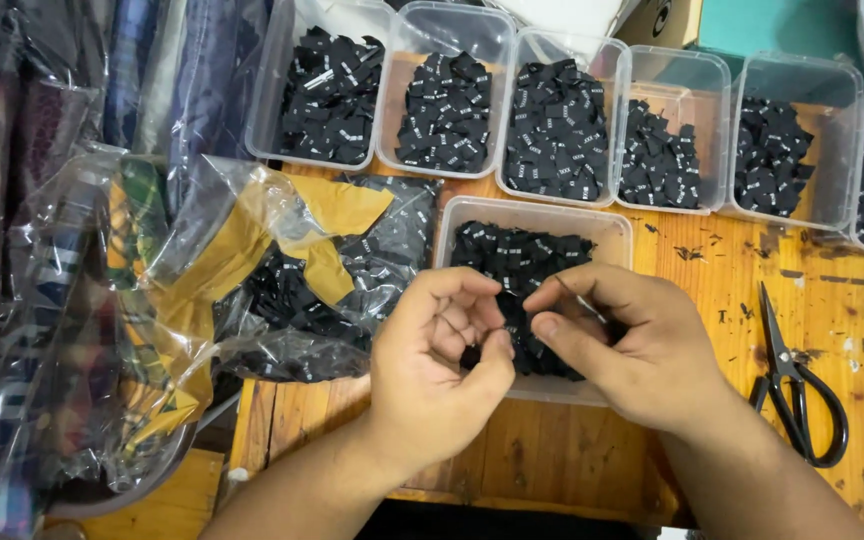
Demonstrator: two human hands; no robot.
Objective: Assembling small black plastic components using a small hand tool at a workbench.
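Labels, small black fabric tags, fill the clear tub right under your hands, at the middle of the wooden table. Your left hand is curled, fingers bent toward the palm, thumb beside your right thumb; whether it pinches a label you cannot tell. Your right hand pinches something thin and pale between thumb and forefinger over the tub; what it is, the view does not show. Black scissors lie closed on the table just right of your right hand. Six more tubs of labels stand in a row behind. A crumpled plastic bag with more labels lies to the left.
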